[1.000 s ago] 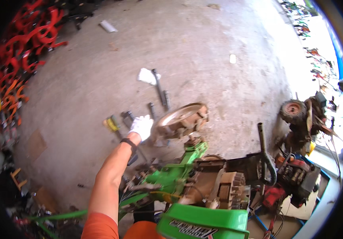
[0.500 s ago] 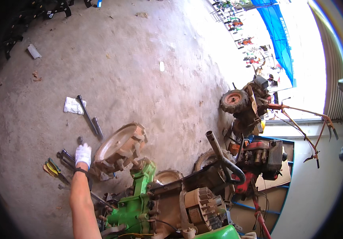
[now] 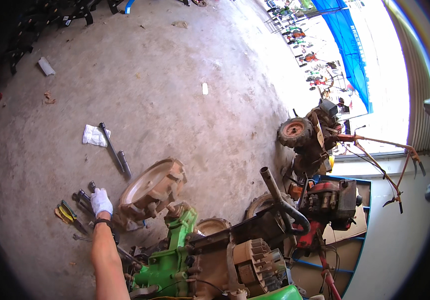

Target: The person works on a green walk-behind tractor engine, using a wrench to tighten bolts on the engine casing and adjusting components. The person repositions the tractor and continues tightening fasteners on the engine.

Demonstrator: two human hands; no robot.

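Visibly 1 gloved hand [image 3: 101, 202], beside 1 wheel [image 3: 151, 187]

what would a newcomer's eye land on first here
Probably the green machine at the bottom, with a brown wheel just above it. Next might come the white-gloved left hand by the dark tools at lower left, then the vivid blue canopy outside, at upper right.

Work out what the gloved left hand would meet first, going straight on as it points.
Most likely the dark metal tool just ahead of the left hand; whether they touch is unclear.
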